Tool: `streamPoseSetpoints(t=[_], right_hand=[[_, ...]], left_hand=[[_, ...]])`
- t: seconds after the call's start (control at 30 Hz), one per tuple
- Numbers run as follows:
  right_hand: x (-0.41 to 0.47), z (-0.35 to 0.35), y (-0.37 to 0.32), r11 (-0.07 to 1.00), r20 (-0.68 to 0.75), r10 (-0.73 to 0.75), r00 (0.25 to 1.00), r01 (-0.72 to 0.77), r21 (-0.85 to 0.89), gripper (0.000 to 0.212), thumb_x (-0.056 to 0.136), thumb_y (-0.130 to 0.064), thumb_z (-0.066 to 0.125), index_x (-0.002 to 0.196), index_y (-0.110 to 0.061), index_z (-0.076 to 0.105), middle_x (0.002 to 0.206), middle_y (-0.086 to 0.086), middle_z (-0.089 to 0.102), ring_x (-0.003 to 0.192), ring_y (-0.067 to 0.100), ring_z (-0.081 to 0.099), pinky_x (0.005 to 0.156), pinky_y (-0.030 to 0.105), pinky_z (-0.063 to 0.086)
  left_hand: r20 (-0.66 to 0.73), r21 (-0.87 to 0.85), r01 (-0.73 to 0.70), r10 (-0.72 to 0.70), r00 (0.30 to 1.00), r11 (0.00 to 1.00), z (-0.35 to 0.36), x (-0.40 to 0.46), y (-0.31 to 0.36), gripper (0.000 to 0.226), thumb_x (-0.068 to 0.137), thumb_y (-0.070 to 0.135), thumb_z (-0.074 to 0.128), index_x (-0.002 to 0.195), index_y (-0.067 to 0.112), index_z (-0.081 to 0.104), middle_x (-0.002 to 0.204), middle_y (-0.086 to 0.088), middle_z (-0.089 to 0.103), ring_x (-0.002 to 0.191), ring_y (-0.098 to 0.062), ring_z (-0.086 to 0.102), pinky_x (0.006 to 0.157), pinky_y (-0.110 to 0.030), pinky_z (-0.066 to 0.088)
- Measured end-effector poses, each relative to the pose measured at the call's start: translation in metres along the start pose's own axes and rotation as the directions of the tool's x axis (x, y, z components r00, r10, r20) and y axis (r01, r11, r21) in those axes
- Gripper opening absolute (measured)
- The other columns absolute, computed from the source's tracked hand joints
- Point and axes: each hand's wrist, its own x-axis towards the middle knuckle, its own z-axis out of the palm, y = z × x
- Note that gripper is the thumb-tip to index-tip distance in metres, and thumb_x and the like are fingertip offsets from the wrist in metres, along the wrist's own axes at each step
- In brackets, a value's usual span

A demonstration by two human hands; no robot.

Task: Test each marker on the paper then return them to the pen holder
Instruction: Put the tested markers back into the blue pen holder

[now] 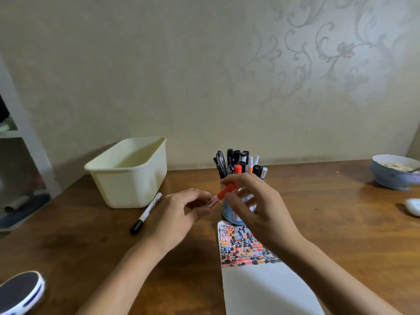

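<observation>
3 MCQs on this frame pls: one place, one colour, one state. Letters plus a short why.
1. Where does the black-capped marker lie?
A. on the table beside the cream tub
B. in the tub
C. on the paper

2. Colour of the cap on the marker in hand?
A. blue
B. orange-red
C. green

3. That marker is:
A. lying on the paper
B. standing in the pen holder
C. gripped by both hands

Key: A, it rests by the cream tub; B, the cap end shows orange-red; C, left hand and right hand both grip it.
</observation>
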Motion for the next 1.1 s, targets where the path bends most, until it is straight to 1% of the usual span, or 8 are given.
streamPoseSetpoints(t=[0.2, 0.3, 0.4, 0.5, 0.63, 0.8, 0.9, 1.1], right_hand=[[0.003, -0.009, -0.002, 0.995, 0.045, 0.020, 0.999, -0.024, 0.101, 0.034, 0.094, -0.026, 0.064, 0.126, -0.036, 0.059, 0.103, -0.017, 0.071, 0.094, 0.002, 0.069, 0.078, 0.023, 0.059], [0.007, -0.016, -0.002, 0.983, -0.086, 0.056, 0.995, -0.040, 0.177, 0.039, 0.089, -0.024, 0.071, 0.122, -0.034, 0.053, 0.096, -0.011, 0.073, 0.090, 0.005, 0.071, 0.081, 0.032, 0.061], [0.015, -0.037, -0.001, 0.940, -0.277, 0.132, 0.952, -0.031, 0.341, 0.035, 0.084, -0.033, 0.070, 0.110, -0.033, 0.047, 0.094, -0.001, 0.075, 0.087, 0.014, 0.074, 0.080, 0.042, 0.062], [0.021, -0.057, 0.003, 0.950, -0.414, 0.129, 0.901, 0.007, 0.312, 0.033, 0.087, -0.027, 0.070, 0.105, -0.039, 0.045, 0.091, 0.001, 0.076, 0.085, 0.019, 0.074, 0.078, 0.050, 0.061], [0.022, -0.058, 0.013, 0.974, -0.480, 0.119, 0.869, -0.009, 0.225, 0.033, 0.091, -0.020, 0.071, 0.110, -0.033, 0.047, 0.088, -0.002, 0.074, 0.085, 0.017, 0.073, 0.076, 0.053, 0.060], [0.021, -0.052, 0.019, 0.998, -0.473, 0.052, 0.880, -0.024, 0.066, 0.037, 0.092, -0.021, 0.071, 0.120, -0.019, 0.047, 0.094, -0.007, 0.072, 0.083, 0.014, 0.071, 0.073, 0.044, 0.061], [0.022, -0.048, 0.022, 1.000, -0.450, 0.029, 0.893, -0.020, 0.024, 0.037, 0.092, -0.022, 0.070, 0.121, -0.022, 0.048, 0.096, -0.008, 0.071, 0.083, 0.012, 0.071, 0.071, 0.037, 0.062], [0.029, -0.038, 0.026, 0.999, -0.359, -0.015, 0.933, -0.002, -0.046, 0.031, 0.093, -0.024, 0.068, 0.123, -0.024, 0.059, 0.103, -0.013, 0.068, 0.088, 0.001, 0.068, 0.071, 0.013, 0.055]], left_hand=[[-0.003, -0.061, -0.005, 0.005, 1.000, 0.998, 0.010, -0.001, 0.008, 0.025, 0.084, 0.015, 0.074, 0.104, 0.031, 0.073, 0.095, 0.021, 0.072, 0.094, -0.004, 0.066, 0.077, -0.016, 0.053], [-0.030, -0.063, -0.060, 0.058, 0.998, 0.996, 0.012, 0.000, 0.010, 0.030, 0.089, 0.025, 0.069, 0.119, 0.029, 0.069, 0.106, 0.020, 0.070, 0.102, -0.004, 0.064, 0.082, -0.015, 0.052], [0.029, -0.007, -0.048, 0.048, 0.998, 0.999, 0.011, 0.000, 0.008, 0.046, 0.094, 0.047, 0.055, 0.140, 0.043, 0.049, 0.126, 0.026, 0.057, 0.113, -0.001, 0.058, 0.085, -0.011, 0.048], [0.120, 0.140, -0.058, 0.041, 0.992, 0.988, 0.014, -0.001, 0.004, 0.052, 0.095, 0.060, 0.042, 0.146, 0.059, 0.026, 0.145, 0.031, 0.036, 0.130, 0.006, 0.041, 0.097, -0.020, 0.044], [0.214, 0.262, -0.052, -0.005, 0.977, 0.964, 0.023, 0.001, 0.002, 0.057, 0.095, 0.065, 0.035, 0.147, 0.063, 0.010, 0.155, 0.027, 0.017, 0.139, 0.006, 0.021, 0.110, -0.031, 0.036], [0.262, 0.294, -0.091, 0.011, 0.965, 0.951, 0.029, 0.003, 0.003, 0.058, 0.097, 0.062, 0.034, 0.146, 0.064, 0.004, 0.156, 0.030, 0.012, 0.132, 0.016, 0.009, 0.108, -0.021, 0.019], [0.263, 0.292, -0.096, 0.016, 0.965, 0.951, 0.029, 0.004, 0.003, 0.057, 0.097, 0.062, 0.034, 0.147, 0.063, 0.006, 0.149, 0.040, 0.010, 0.125, 0.028, 0.001, 0.105, -0.017, 0.015], [0.264, 0.296, -0.043, -0.039, 0.964, 0.954, 0.027, 0.004, 0.005, 0.057, 0.096, 0.063, 0.034, 0.146, 0.064, 0.006, 0.157, 0.032, 0.008, 0.134, 0.012, 0.007, 0.113, -0.032, 0.022]])
